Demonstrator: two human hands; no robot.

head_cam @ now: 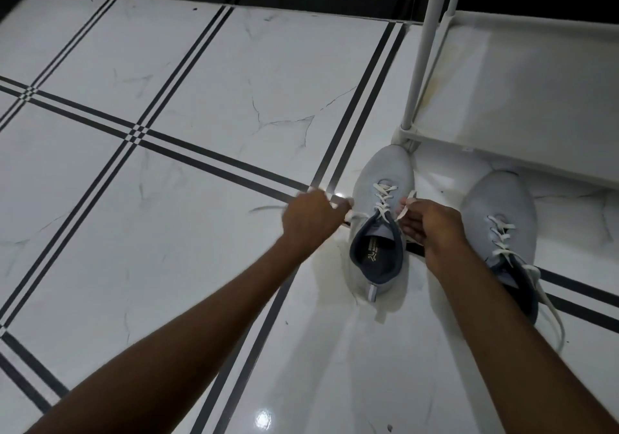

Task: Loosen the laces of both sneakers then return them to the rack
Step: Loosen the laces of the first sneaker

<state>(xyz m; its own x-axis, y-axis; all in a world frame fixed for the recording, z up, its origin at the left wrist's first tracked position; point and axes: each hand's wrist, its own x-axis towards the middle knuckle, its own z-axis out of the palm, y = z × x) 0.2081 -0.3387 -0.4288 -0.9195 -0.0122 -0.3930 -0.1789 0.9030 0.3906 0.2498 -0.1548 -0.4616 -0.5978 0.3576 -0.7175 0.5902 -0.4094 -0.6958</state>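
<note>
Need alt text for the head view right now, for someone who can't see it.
Both hands pull lace ends sideways from the left sneaker on the tiled floor: left hand, right hand. The right sneaker sits beside it, before the white rack.
</note>
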